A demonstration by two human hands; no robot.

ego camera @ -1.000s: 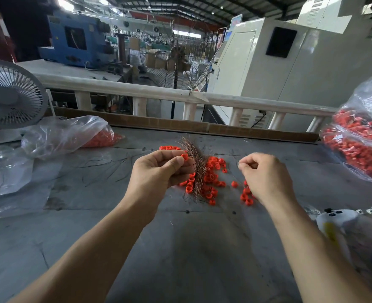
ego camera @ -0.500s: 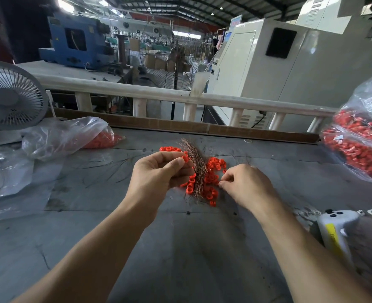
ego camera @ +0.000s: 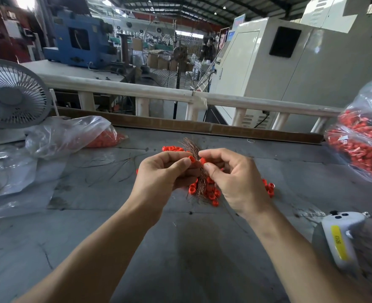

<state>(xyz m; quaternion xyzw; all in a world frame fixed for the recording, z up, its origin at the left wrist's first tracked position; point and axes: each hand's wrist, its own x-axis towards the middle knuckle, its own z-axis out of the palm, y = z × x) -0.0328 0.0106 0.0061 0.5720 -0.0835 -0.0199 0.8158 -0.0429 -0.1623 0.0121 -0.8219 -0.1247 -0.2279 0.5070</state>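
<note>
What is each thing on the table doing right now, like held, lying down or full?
Left hand, pinching first red ring.
Right hand, pinching second red ring beside it.
Copper wire bundle, upright between the hands, fanned on top.
Loose red rings, scattered on the table.
Left bag, slumped, partly full.
Right bag, bulging with red pieces.
Fan, spinning or still: cannot tell.

A grey fan [ego camera: 12,95] stood at the far left of the surface [ego camera: 180,259]. A white, yellow-labelled device [ego camera: 340,237] lay near its right edge, and a blue machine [ego camera: 80,38] stood beyond the pale railing [ego camera: 137,90].
</note>
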